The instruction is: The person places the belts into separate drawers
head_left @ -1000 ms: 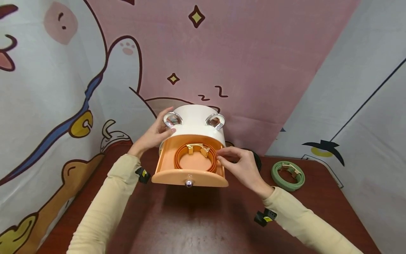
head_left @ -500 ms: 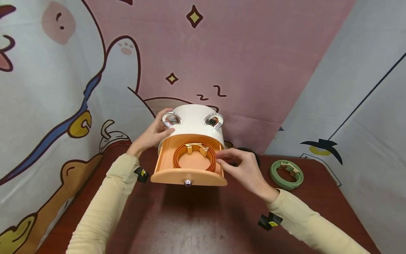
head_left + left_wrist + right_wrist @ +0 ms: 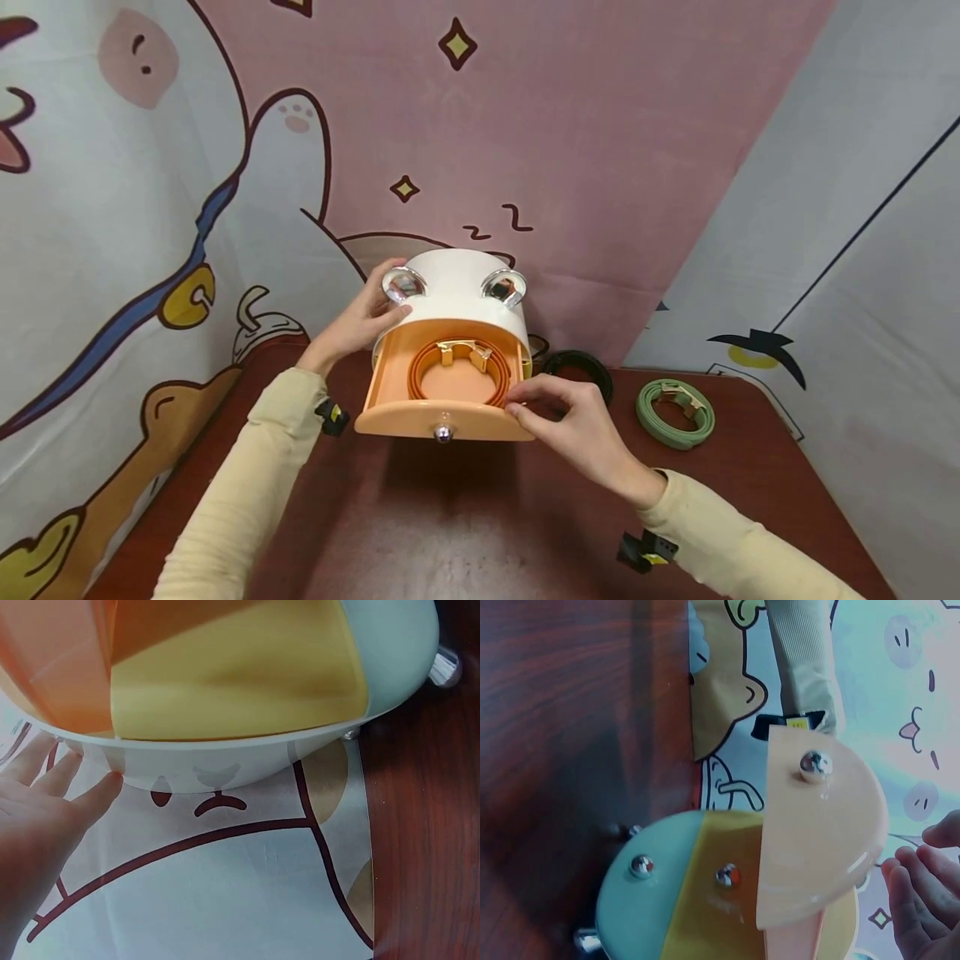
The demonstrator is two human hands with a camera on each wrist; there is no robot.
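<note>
A small white rounded cabinet [image 3: 465, 287] stands on the table with its peach top drawer [image 3: 390, 371] pulled out. Coiled inside that drawer lies an orange belt [image 3: 422, 377] with a gold buckle. My left hand [image 3: 360, 317] rests on the cabinet's upper left side, beside a chrome ring. In the left wrist view its fingertips [image 3: 112, 784] touch the white shell. Close by the drawer's right front corner is my right hand [image 3: 577, 425], thumb and index finger near each other. The right wrist view shows its fingers [image 3: 904, 885] loosely bent beside the drawer front [image 3: 825, 832], nothing between them.
A green coiled belt [image 3: 675, 414] lies at the right of the table [image 3: 450, 533], and a black coil [image 3: 600, 375] lies behind my right hand. Below the peach drawer are a yellow drawer [image 3: 712, 907] and a green drawer [image 3: 641, 900], both closed. A patterned cloth [image 3: 600, 167] hangs behind.
My right hand has moved from the orange belt's right side toward the drawer's front corner, uncovering more of the black coil. The left hand, cabinet and drawer keep their places.
</note>
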